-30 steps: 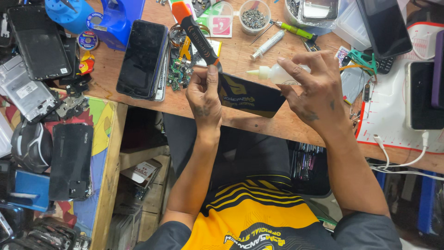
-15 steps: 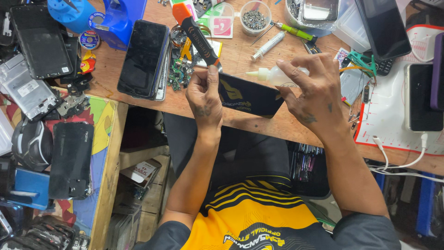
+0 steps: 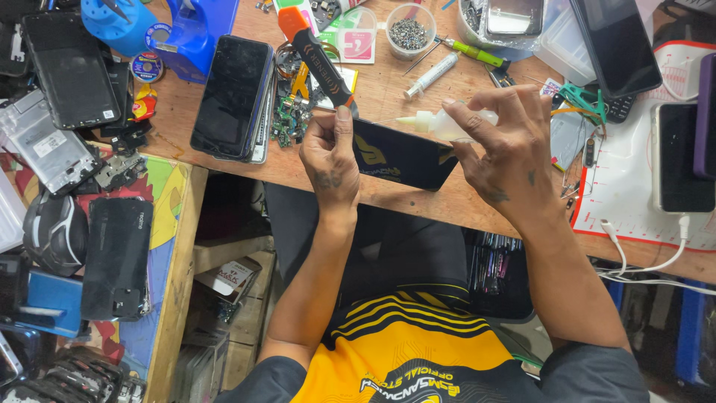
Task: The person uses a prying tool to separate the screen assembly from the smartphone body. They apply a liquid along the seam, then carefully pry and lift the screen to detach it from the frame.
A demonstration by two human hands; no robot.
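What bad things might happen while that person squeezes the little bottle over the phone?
1. The right hand tips a small squeeze bottle with a thin nozzle at the dark phone; too much liquid might run onto the wooden table.
2. The left hand steadies the phone by one end only, near the table edge, so it might slip off.
3. An open cup of tiny screws sits close behind; an arm could knock it over.

Between the fingers lies a flat black phone panel (image 3: 399,153) marked with gold, a translucent whitish squeeze bottle (image 3: 447,125) sits under the right fingertips, and beyond the left fingertips slants a black tool with an orange tip (image 3: 317,56).
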